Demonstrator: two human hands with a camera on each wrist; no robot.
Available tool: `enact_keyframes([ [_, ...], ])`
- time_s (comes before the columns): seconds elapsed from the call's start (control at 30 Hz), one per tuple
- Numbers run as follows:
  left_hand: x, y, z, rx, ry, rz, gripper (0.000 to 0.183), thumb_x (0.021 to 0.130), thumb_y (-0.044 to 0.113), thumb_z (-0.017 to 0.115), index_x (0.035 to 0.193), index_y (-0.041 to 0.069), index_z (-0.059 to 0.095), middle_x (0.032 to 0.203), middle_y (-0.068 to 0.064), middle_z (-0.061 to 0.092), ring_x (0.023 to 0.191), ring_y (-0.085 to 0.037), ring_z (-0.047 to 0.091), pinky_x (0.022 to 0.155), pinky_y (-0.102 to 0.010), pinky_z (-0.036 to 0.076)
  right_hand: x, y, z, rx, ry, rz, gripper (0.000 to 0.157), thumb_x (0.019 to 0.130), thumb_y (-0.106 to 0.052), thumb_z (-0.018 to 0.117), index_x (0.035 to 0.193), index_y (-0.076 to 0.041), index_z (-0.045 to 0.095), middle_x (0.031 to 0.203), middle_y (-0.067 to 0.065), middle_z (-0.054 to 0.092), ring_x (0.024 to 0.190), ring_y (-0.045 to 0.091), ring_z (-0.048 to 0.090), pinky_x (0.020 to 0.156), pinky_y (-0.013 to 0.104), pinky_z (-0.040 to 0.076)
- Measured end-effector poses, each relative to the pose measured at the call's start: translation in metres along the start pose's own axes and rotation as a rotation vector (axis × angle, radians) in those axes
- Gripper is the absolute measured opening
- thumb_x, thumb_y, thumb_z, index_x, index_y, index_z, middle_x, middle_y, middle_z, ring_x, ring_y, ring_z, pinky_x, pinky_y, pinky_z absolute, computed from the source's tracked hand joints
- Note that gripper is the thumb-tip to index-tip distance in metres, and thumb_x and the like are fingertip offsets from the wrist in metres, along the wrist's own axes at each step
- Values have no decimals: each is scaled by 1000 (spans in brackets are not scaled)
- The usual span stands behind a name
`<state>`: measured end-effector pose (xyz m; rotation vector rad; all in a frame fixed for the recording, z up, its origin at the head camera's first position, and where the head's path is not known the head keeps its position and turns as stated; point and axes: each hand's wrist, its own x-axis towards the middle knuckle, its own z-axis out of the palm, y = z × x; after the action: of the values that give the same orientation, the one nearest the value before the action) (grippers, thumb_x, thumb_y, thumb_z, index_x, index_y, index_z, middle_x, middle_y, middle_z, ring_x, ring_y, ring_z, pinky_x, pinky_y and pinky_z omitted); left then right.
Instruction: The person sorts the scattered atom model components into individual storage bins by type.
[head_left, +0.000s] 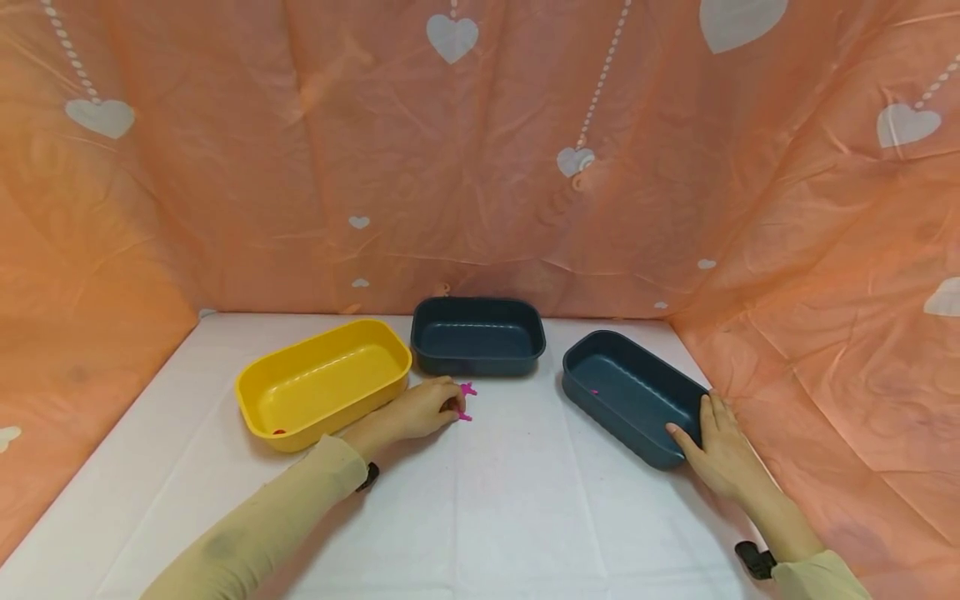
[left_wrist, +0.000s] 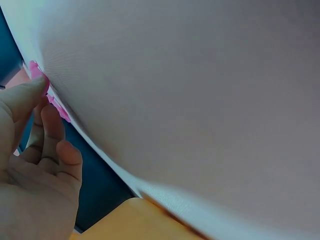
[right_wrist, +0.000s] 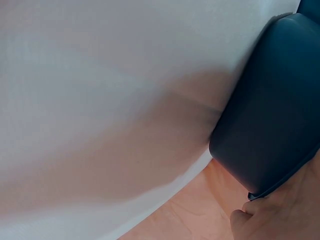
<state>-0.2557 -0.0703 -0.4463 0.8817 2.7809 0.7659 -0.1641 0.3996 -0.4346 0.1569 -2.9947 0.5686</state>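
Observation:
At the middle of the white table, my left hand [head_left: 431, 407] pinches a small bright pink piece [head_left: 464, 417] between thumb and fingertips. In the left wrist view the thumb of the left hand [left_wrist: 35, 145] lies over this pink piece [left_wrist: 38, 74], so its shape is partly hidden. A second pink piece [head_left: 468, 388] lies just beyond the fingers. My right hand [head_left: 723, 454] grips the near right corner of a dark blue tray [head_left: 637, 400], thumb over the rim. A tiny pink bit [head_left: 594, 392] lies inside that tray.
A yellow tray [head_left: 322, 387] stands at the left, beside the left forearm, with a small red thing [head_left: 279, 432] in its near corner. Another dark blue tray [head_left: 480, 364] stands at the back middle. Orange cloth [head_left: 480, 183] with hearts hangs round the table [head_left: 517, 508].

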Motion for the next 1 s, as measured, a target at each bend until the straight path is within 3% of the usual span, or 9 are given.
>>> enact_keyframes([
  [0.23, -3, 1, 1, 19, 0, 21, 6, 96, 14, 77, 97, 18, 72, 91, 6, 57, 87, -15, 53, 79, -29, 51, 1, 1, 1, -8, 6, -5, 95, 109, -49, 45, 153, 25, 6, 160, 49, 4, 148, 65, 5, 119, 74, 13],
  [0.43, -1, 2, 0, 5, 24, 39, 5, 97, 16, 76, 98, 18, 72, 91, 7, 56, 85, -13, 53, 79, -27, 52, 0, 0, 0, -8, 3, 0, 95, 109, -50, 45, 153, 24, 5, 160, 48, 3, 148, 65, 5, 118, 74, 14],
  [0.63, 4, 9, 2, -42, 71, 114, 6, 98, 12, 74, 102, 14, 71, 93, 6, 58, 86, -12, 57, 81, -26, 53, 0, 1, 0, -5, 9, -4, 94, 110, -48, 45, 153, 25, 5, 160, 49, 4, 148, 65, 6, 119, 73, 13],
  [1.0, 20, 27, 8, -151, 147, 162, 5, 99, 9, 71, 102, 13, 73, 94, 3, 60, 84, -12, 57, 76, -23, 52, 2, 0, 0, -19, -4, 9, 95, 109, -49, 46, 153, 25, 4, 161, 48, 2, 149, 65, 5, 119, 73, 14],
])
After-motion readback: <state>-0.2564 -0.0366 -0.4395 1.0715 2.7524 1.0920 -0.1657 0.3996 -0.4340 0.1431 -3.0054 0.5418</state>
